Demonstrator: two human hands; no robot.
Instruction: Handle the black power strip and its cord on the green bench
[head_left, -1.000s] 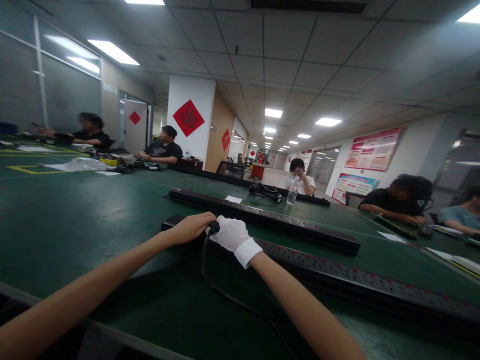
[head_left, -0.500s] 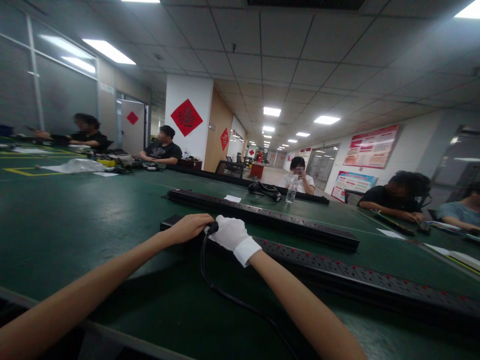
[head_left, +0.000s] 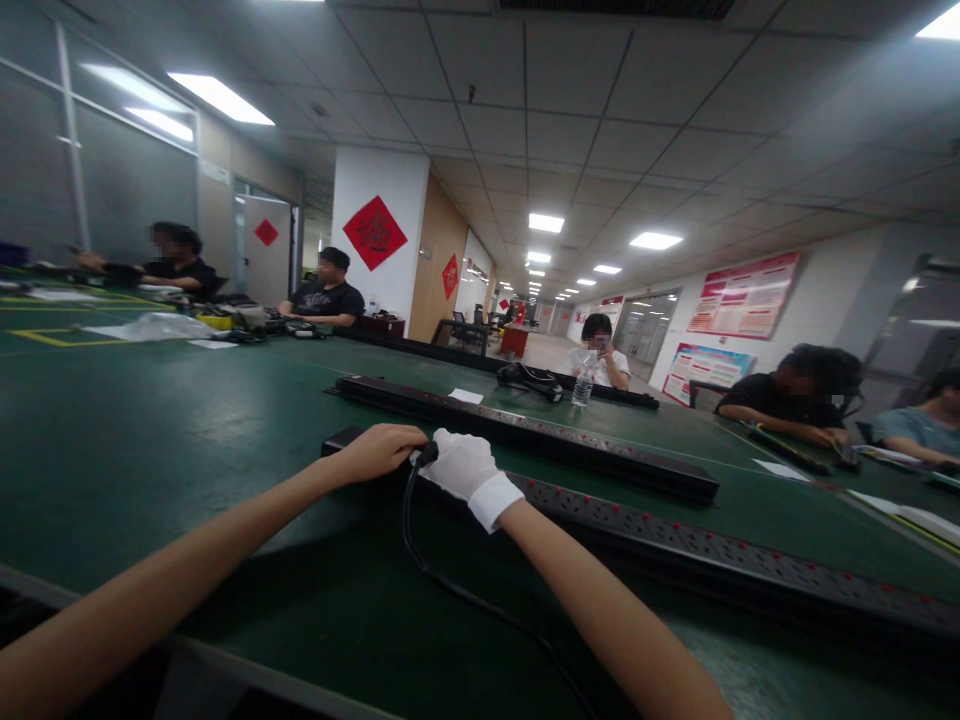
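Note:
A long black power strip [head_left: 645, 525] with red dots along its top lies slantwise on the green table. Over its left part my bare left hand [head_left: 384, 450] rests, fingers bent together toward the right; whatever they pinch is hidden. My right hand [head_left: 461, 468], in a white glove, touches the left fingertips and is closed round the plug end of a black cable [head_left: 427, 455]. From there the cable [head_left: 480, 600] hangs down and runs toward the lower right. The outlet side under both hands is hidden.
Behind lies a second black strip [head_left: 525, 425] with a white paper [head_left: 466, 396]. Farther back are a coiled black cable [head_left: 529, 380], a water bottle [head_left: 583, 382] and another long strip [head_left: 420, 350]. Several people sit around the table [head_left: 187, 400]; plastic wrap [head_left: 161, 327] lies at left.
Both hands hold nearly the same pose; the left hand has shifted very slightly. The person across the table has moved a hand near the face.

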